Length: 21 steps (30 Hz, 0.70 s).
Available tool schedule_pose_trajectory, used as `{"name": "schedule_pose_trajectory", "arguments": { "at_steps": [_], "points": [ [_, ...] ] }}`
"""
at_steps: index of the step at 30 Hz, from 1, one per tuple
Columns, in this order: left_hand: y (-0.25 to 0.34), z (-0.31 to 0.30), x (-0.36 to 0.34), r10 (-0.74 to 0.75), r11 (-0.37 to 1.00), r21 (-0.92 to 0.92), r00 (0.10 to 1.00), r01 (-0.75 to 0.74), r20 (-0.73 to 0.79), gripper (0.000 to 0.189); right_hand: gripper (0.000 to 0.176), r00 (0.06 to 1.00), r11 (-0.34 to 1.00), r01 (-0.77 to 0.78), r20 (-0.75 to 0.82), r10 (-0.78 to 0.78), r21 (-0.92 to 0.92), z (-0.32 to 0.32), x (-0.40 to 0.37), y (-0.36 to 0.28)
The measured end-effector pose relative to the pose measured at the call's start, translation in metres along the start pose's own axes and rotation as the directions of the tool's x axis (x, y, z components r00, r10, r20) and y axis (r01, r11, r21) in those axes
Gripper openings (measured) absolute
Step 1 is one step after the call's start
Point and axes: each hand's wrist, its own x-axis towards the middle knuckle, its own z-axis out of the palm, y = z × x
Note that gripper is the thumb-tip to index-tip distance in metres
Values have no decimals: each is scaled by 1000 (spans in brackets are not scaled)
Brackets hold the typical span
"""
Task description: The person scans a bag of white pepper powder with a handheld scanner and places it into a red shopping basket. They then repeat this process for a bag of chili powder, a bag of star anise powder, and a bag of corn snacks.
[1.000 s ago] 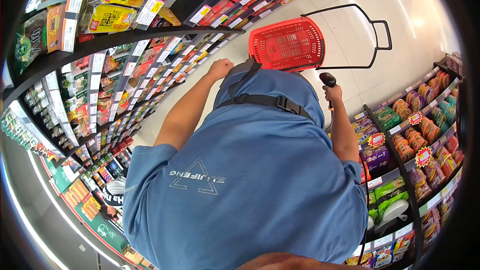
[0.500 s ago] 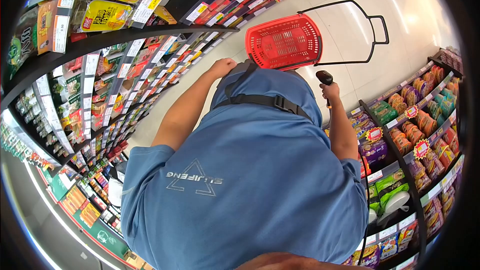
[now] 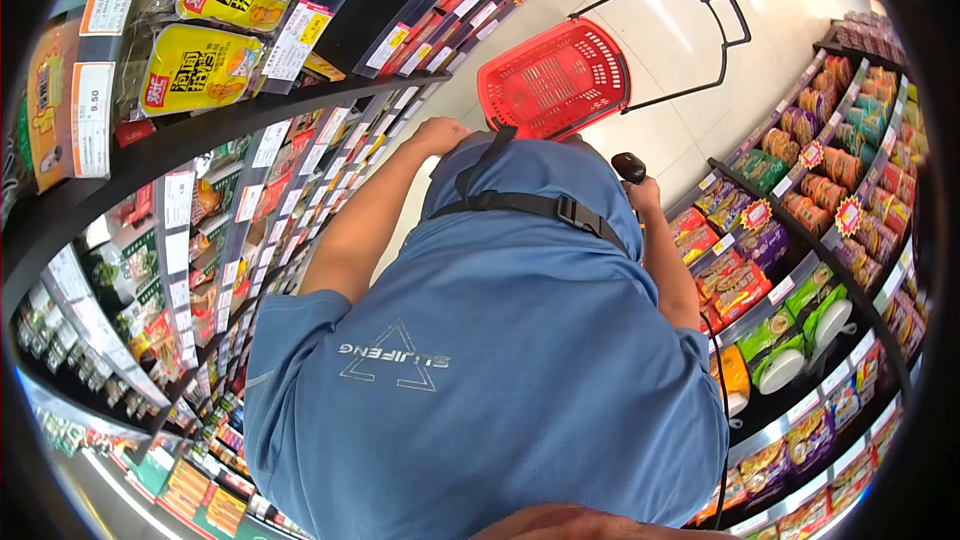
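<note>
My left hand (image 3: 438, 134) hangs beside my left hip near the shelves, its fingers loosely curled and nothing visible in them. On the other side, my right hand (image 3: 645, 196) is closed around a black hand-held device (image 3: 628, 168) with a rounded top; most of its grip is hidden. In front of my feet a red shopping basket (image 3: 548, 80) rests on the floor. Its long black pull handle (image 3: 735, 30) stretches away toward the upper right, with neither hand on it.
To the left, shelves hold yellow packs (image 3: 203, 70) behind price labels (image 3: 92, 120). Snack shelves line the right side, with green bags (image 3: 800, 312) and wrapped rolls (image 3: 840, 168). Pale floor tiles (image 3: 665, 15) run between them. A black cable (image 3: 722, 410) hangs by my right arm.
The view has shifted, with the left shelf packs appearing larger and more of the right shelves showing. My right hand and its device have moved slightly down and left in view.
</note>
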Motion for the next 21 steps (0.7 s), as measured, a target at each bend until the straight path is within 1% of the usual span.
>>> {"name": "schedule_pose_trajectory", "arguments": {
  "at_steps": [1,2,4,6,8,10,11,13,15,16,18,19,20,21],
  "points": [
    [-1,-5,2,-15,1000,-2,999,16,50,44,27,997,999,39,-63,-40,-21,3,-11,-2],
    [-1,-9,3,-31,999,-4,995,32,99,44,27,997,999,28,-71,-29,-17,8,-19,-4],
    [-4,-14,6,-9,1000,18,994,7,106,44,27,986,996,79,-145,-82,-29,21,-26,-1],
    [-7,-17,10,7,999,38,993,-12,114,45,26,986,999,42,-160,-40,9,30,-33,1],
    [-11,-19,17,16,990,137,992,-33,126,47,26,986,999,5,-166,3,47,37,-41,2],
    [-7,-27,12,25,987,152,992,-44,128,48,24,985,996,3,-174,13,89,42,-47,1],
    [-5,-32,8,21,985,168,993,-41,120,46,22,986,990,-6,-162,29,139,43,-51,-2],
    [-8,-36,3,12,983,183,994,-31,106,45,21,988,988,-16,-151,40,153,47,-54,-3],
    [-8,-42,-6,105,978,195,986,-79,-126,42,18,986,990,6,-163,17,142,50,-54,-4],
    [-7,-48,-10,101,978,195,986,-74,-129,42,18,987,990,11,-161,12,141,51,-53,-5],
    [1,-66,-17,98,994,-9,929,-108,-356,39,18,986,996,-13,-164,27,83,53,-49,-6],
    [4,-78,-18,48,993,-82,926,-85,-374,35,18,986,996,-13,-164,26,83,52,-50,-10],
    [6,-89,-22,48,993,-83,926,-85,-374,35,19,988,997,-9,-155,21,78,50,-49,-14],
    [7,-99,-26,149,978,-30,797,-205,-586,36,19,989,997,-5,-147,16,73,48,-49,-16]
  ]
}}
